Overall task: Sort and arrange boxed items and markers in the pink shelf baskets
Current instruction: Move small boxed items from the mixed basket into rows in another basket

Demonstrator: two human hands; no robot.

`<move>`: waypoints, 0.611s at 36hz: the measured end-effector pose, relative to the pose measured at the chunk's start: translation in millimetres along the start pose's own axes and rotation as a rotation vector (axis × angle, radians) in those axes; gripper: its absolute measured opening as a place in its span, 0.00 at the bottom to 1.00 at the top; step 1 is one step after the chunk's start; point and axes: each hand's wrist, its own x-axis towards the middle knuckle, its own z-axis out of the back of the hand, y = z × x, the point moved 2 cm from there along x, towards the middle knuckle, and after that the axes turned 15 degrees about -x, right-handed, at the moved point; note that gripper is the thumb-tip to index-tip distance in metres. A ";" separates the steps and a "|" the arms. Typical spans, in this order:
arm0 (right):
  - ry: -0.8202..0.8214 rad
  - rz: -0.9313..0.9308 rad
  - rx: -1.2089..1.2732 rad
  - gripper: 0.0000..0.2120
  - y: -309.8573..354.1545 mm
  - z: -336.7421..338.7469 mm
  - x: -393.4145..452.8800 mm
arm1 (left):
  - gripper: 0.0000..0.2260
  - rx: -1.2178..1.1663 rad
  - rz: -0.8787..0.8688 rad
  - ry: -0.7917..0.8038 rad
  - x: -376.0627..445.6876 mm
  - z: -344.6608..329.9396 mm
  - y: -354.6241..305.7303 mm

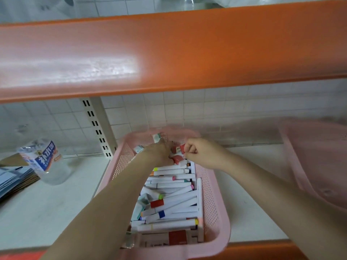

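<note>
Fingers [189,149] pinch red-white box [178,149] over pink basket [212,196] — markers [172,196] heaped inside.

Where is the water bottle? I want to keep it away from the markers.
In the head view the water bottle lies tilted on the shelf at the left, outside the pink basket, beside a stack of flat packets.
</note>
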 end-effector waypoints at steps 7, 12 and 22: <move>-0.024 0.019 -0.081 0.04 -0.2 -0.5 3.7 | 0.24 -0.154 0.013 -0.081 -6.4 2.5 12.8; -0.041 0.000 -0.222 0.06 1.2 1.1 12.4 | 0.15 -0.332 -0.026 -0.226 -22.9 23.1 20.5; 0.118 0.041 -0.618 0.16 27.4 -37.9 54.8 | 0.05 -0.524 0.004 -0.308 -71.8 56.3 35.2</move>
